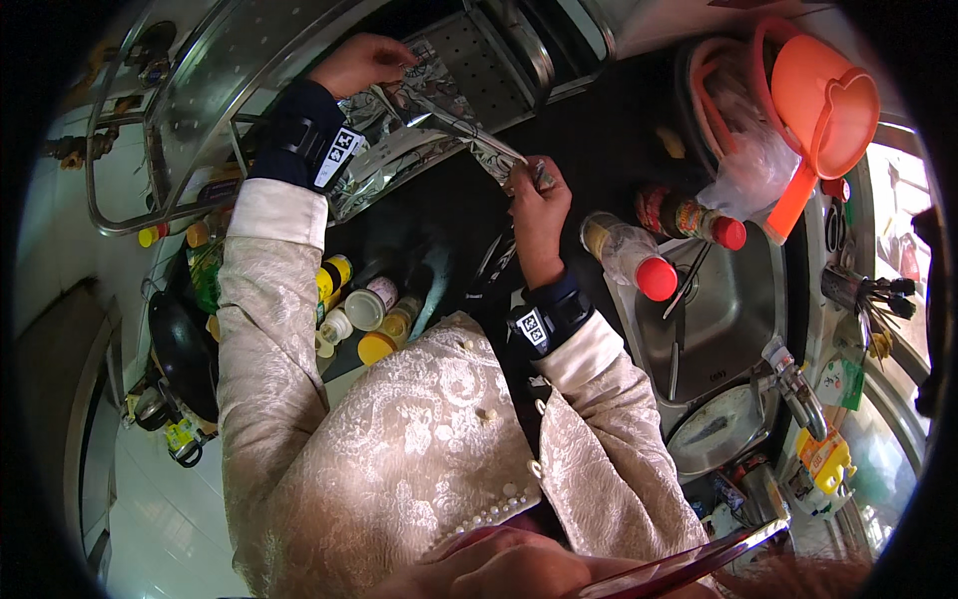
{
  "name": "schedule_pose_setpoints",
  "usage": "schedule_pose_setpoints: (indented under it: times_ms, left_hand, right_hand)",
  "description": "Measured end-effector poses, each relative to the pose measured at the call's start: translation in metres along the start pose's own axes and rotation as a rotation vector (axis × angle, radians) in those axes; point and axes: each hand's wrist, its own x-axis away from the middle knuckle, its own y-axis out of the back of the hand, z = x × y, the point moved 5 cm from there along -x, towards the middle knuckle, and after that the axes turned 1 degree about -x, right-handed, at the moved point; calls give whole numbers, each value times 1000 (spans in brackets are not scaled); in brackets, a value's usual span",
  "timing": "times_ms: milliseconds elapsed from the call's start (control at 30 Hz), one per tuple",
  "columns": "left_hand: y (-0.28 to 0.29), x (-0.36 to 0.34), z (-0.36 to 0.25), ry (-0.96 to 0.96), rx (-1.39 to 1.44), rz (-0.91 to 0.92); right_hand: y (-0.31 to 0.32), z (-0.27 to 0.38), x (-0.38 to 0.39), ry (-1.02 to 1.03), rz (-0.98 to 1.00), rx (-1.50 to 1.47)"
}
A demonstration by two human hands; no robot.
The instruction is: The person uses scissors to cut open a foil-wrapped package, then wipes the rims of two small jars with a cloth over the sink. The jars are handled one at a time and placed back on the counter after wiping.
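Shiny crumpled aluminium foil (446,82) lies over a metal rack (404,158) with a perforated metal tray (491,78). My left hand (367,65) is closed, its fingertips pinching the foil at the far side. Lower and to the right, my right hand (540,215) pinches the near end of the foil, where it narrows to a folded strip. Between the two hands the foil stretches slantwise across the rack. Part of the foil's underside and the rack beneath it are hidden.
Two red-capped bottles (654,275) stand by the sink (743,309) at right. Behind them is an orange ladle-shaped scoop (823,110) over basins. Several jars (367,307) crowd near my left forearm, with a black wok (183,349) beyond. A metal frame (105,150) rises at far left.
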Motion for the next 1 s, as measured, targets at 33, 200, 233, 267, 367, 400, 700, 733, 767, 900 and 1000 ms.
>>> schedule_pose_setpoints:
  times_ms: [33, 200, 233, 267, 367, 400, 700, 733, 767, 900, 1000]
  left_hand:
    - [2, -1, 5, 38, -78, -9]
    - [19, -4, 10, 115, -359, 69]
    - [21, -6, 7, 78, -402, 58]
    - [23, -7, 5, 43, -443, 34]
    - [22, -11, 6, 75, -13, -77]
    - [20, -13, 9, 124, 82, -109]
    - [30, -7, -13, 68, 228, -86]
    - [30, -7, -18, 59, 229, -78]
    - [30, -6, -22, 48, 229, -69]
    - [31, -7, -28, 55, 311, -5]
    - [37, -13, -14, 78, 171, 42]
  right_hand:
    - [0, -2, -2, 1, 0, 3]
    - [-1, -9, -11, 10, 16, 27]
    - [-1, -10, -12, 3, 17, 29]
    - [-2, -11, -13, 1, 20, 28]
    - [-5, -16, -17, -21, 13, 19]
    - [-6, -17, -18, -18, 27, 1]
    - [-10, -15, -25, -57, -64, -7]
    - [-10, -13, -25, -59, -67, -4]
    - [-11, -12, -25, -60, -70, -3]
    - [-10, -13, -28, -87, -65, -47]
    - [-9, -16, -32, -23, -42, -34]
